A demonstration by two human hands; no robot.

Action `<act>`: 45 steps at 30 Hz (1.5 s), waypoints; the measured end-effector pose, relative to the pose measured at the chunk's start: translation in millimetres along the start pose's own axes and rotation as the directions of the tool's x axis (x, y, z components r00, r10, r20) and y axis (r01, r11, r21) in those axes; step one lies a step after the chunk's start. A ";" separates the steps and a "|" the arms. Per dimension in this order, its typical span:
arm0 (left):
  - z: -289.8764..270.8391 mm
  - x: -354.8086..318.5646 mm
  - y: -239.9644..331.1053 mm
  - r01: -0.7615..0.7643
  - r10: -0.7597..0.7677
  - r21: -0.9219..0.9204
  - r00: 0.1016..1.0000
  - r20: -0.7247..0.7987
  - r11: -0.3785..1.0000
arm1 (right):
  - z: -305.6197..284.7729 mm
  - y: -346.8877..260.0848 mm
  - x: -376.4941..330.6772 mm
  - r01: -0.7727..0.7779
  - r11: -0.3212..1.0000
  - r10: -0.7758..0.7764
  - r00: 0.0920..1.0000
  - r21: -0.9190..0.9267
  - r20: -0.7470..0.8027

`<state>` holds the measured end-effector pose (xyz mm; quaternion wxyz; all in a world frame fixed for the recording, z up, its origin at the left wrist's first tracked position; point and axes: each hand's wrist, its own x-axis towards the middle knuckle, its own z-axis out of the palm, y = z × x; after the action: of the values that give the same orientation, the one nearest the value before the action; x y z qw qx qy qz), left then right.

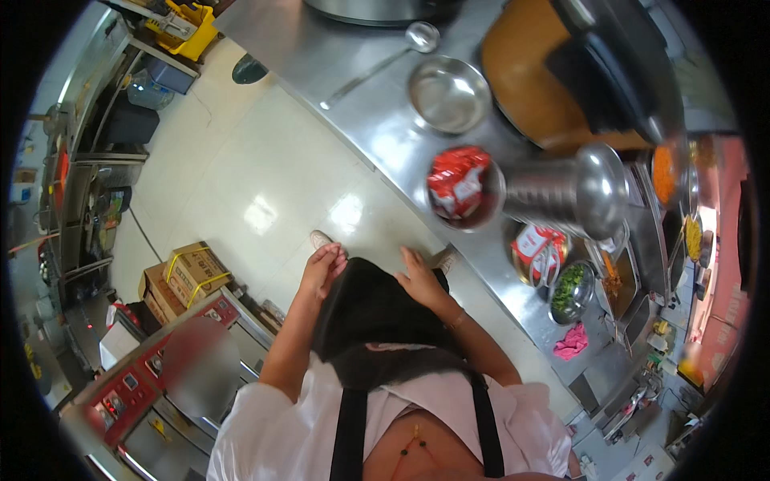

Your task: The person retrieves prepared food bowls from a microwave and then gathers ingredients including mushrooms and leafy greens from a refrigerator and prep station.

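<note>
My left hand (323, 269) is over the black apron (377, 313), its fingers curled in toward the thumb, and nothing shows in it. To its right, my right hand (420, 279) has its fingers stretched out and holds nothing. It is beside the apron, near the edge of the steel counter (377, 132). On that counter stand a bowl with red packets (459, 180) and an empty metal bowl (451, 94). A ladle (377, 72) lies at the far side. Neither hand touches these things.
A large brown pot (521, 72) and a steel canister (553, 192) stand on the counter. Further right are a bowl of chopped greens (571, 293) and a pink cloth (571, 342). Cardboard boxes (184, 276) are left, beside a red-panelled appliance (144, 369).
</note>
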<state>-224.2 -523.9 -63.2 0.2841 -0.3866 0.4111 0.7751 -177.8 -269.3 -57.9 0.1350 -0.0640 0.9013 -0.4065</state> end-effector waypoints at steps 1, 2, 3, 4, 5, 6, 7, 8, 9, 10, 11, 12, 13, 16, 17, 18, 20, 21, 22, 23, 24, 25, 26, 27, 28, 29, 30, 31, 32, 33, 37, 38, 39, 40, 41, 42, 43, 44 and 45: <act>-9.6 0.2 8.1 -0.011 0.011 -0.017 1.000 -0.005 1.000 | 30.3 23.5 23.5 -0.118 0.992 0.120 0.992 0.039 -0.038; -25.6 2.6 21.9 -0.022 0.023 0.006 0.999 -0.025 1.000 | 54.6 37.9 48.6 -0.235 0.968 0.242 0.968 0.091 -0.065; -39.2 2.3 35.5 -0.047 0.048 0.021 0.997 -0.059 0.999 | 68.1 43.7 74.3 -0.320 0.926 0.351 0.924 0.200 -0.150; -49.4 -0.6 47.5 -0.069 0.072 0.037 0.993 -0.091 0.997 | 75.6 48.3 97.1 -0.388 0.868 0.463 0.858 0.311 -0.223; -60.2 -2.3 59.0 -0.098 0.104 0.058 0.987 -0.121 0.994 | 77.6 46.0 118.5 -0.351 0.864 0.460 0.842 0.362 -0.281; -72.1 -2.5 67.1 -0.106 0.114 0.060 0.982 -0.148 0.993 | 76.5 39.8 138.9 -0.309 0.859 0.456 0.823 0.409 -0.337; -82.9 -0.6 73.8 -0.114 0.123 0.063 0.977 -0.174 0.992 | 77.0 38.3 159.5 -0.263 0.852 0.455 0.800 0.452 -0.392; -93.6 7.3 80.1 -0.129 0.139 0.069 0.976 -0.168 0.989 | 83.4 49.8 178.2 -0.244 0.861 0.454 0.762 0.446 -0.461; -95.9 16.9 93.7 -0.149 0.162 0.091 0.973 -0.162 0.985 | 93.4 70.6 197.9 -0.228 0.870 0.455 0.714 0.438 -0.532; -98.1 28.2 106.4 -0.154 0.166 0.086 0.974 -0.156 0.984 | 104.2 91.8 213.4 -0.211 0.879 0.450 0.664 0.428 -0.596; -99.4 39.3 116.9 -0.160 0.170 0.078 0.974 -0.152 0.984 | 106.1 117.4 220.7 -0.323 0.878 0.475 0.676 0.353 -0.564; -95.6 45.4 128.5 -0.175 0.183 0.068 0.973 -0.142 0.982 | 100.5 144.7 222.7 -0.424 0.864 0.502 0.684 0.272 -0.529; -89.0 49.3 136.4 -0.191 0.197 0.055 0.971 -0.137 0.980 | 100.0 146.0 222.7 -0.432 0.859 0.510 0.669 0.276 -0.541; -74.9 53.9 130.5 -0.269 0.274 0.065 0.958 -0.082 0.961 | 73.9 80.0 218.7 -0.245 0.860 0.501 0.571 0.447 -0.650; -67.7 54.5 128.0 -0.298 0.302 0.082 0.952 -0.044 0.951 | 65.5 59.5 213.8 -0.290 0.874 0.483 0.602 0.390 -0.635; -59.6 51.7 126.2 -0.296 0.299 0.113 0.954 -0.015 0.949 | 59.0 41.6 209.1 -0.331 0.884 0.467 0.636 0.329 -0.615; -40.7 46.6 120.1 -0.260 0.258 0.106 0.966 0.033 0.960 | 80.2 40.7 174.3 -0.412 0.887 0.458 0.737 0.208 -0.497; -32.7 42.6 117.7 -0.234 0.232 0.082 0.972 0.027 0.969 | 94.0 17.4 155.4 -0.421 0.905 0.407 0.820 0.056 -0.403; -28.9 38.1 118.1 -0.248 0.239 0.125 0.967 0.086 0.961 | 107.3 -6.3 135.9 -0.393 0.915 0.350 0.885 -0.093 -0.306; -26.3 32.1 123.2 -0.292 0.286 0.173 0.956 0.059 0.941 | 125.2 -30.1 120.0 -0.365 0.922 0.329 0.914 -0.131 -0.236; -24.3 25.0 129.3 -0.332 0.333 0.215 0.943 0.032 0.919 | 129.8 -48.4 109.3 -0.385 0.916 0.390 0.921 -0.115 0.020; -24.0 19.4 132.8 -0.369 0.381 0.257 0.925 0.003 0.893 | 130.7 -56.8 104.1 -0.408 0.907 0.421 0.864 -0.107 0.277; -32.2 16.9 134.6 -0.384 0.416 0.378 0.909 -0.004 0.843 | 132.5 -46.8 102.8 -0.406 0.909 0.411 0.848 -0.089 0.335; -35.6 14.2 137.9 -0.376 0.446 0.444 0.893 -0.062 0.813 | 135.3 -28.3 99.7 -0.411 0.909 0.406 0.829 -0.074 0.386; -42.9 11.6 139.7 -0.346 0.466 0.537 0.879 -0.102 0.770 | 138.3 -8.2 97.6 -0.416 0.908 0.398 0.806 -0.059 0.438; -50.7 8.4 142.5 -0.305 0.483 0.627 0.865 -0.132 0.717 | 141.3 14.6 106.7 -0.467 0.884 0.444 0.842 0.003 0.306; -60.4 3.7 145.6 -0.226 0.619 0.826 0.765 -0.179 0.517 | 140.4 36.9 125.8 -0.600 0.800 0.573 0.764 0.002 0.297; -73.1 5.8 151.8 -0.090 0.744 0.954 0.649 -0.161 0.285 | 150.4 87.9 135.7 -0.558 0.781 0.513 0.830 0.280 0.221; -89.6 14.7 160.0 -0.040 0.758 0.954 0.617 -0.211 0.298 | 152.2 132.7 158.0 -0.576 0.686 0.547 0.811 0.445 0.207; -106.2 19.2 170.9 0.019 0.772 0.949 0.576 -0.267 0.314 | 143.1 143.4 205.4 -0.673 0.629 0.682 0.718 0.389 0.138; -164.8 6.8 212.7 0.146 0.840 0.973 0.492 -0.227 0.178 | 117.5 197.5 317.6 -0.394 0.416 0.753 0.655 0.820 -0.067; -177.6 6.2 221.1 0.198 0.848 0.974 0.492 -0.196 0.110 | 112.3 190.8 346.6 -0.351 0.374 0.808 0.578 0.858 -0.116; -187.6 5.8 228.8 0.248 0.855 0.968 0.492 -0.164 0.043 | 107.7 186.2 371.9 -0.299 0.339 0.855 0.495 0.892 -0.159; -195.1 3.9 235.5 0.271 0.860 0.962 0.485 -0.160 0.026 | 104.7 190.5 388.8 -0.261 0.291 0.892 0.421 0.920 -0.163; -202.3 -0.3 240.9 0.297 0.864 0.955 0.478 -0.157 0.009 | 101.4 195.7 402.1 -0.219 0.245 0.924 0.347 0.945 -0.159; -208.6 -8.4 243.8 0.331 0.872 0.944 0.465 -0.155 -0.009 | 100.6 201.4 411.7 -0.177 0.197 0.949 0.280 0.964 -0.142; -211.4 -17.5 245.3 0.352 0.866 0.936 0.471 -0.167 -0.011 | 100.4 206.4 415.1 -0.126 0.154 0.950 0.293 0.980 -0.112; -212.8 -17.3 245.0 0.383 0.878 0.924 0.443 -0.182 -0.002 | 98.3 216.2 419.4 -0.065 0.120 0.946 0.309 0.991 -0.094; -214.4 -16.0 244.5 0.412 0.889 0.911 0.413 -0.195 0.008 | 95.7 225.5 423.1 -0.005 0.082 0.942 0.326 0.997 -0.076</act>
<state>-322.4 -832.0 -25.7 0.0222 -0.2940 0.9555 0.0022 -555.0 -283.9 -368.6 -0.1070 0.5648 0.3997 -0.7140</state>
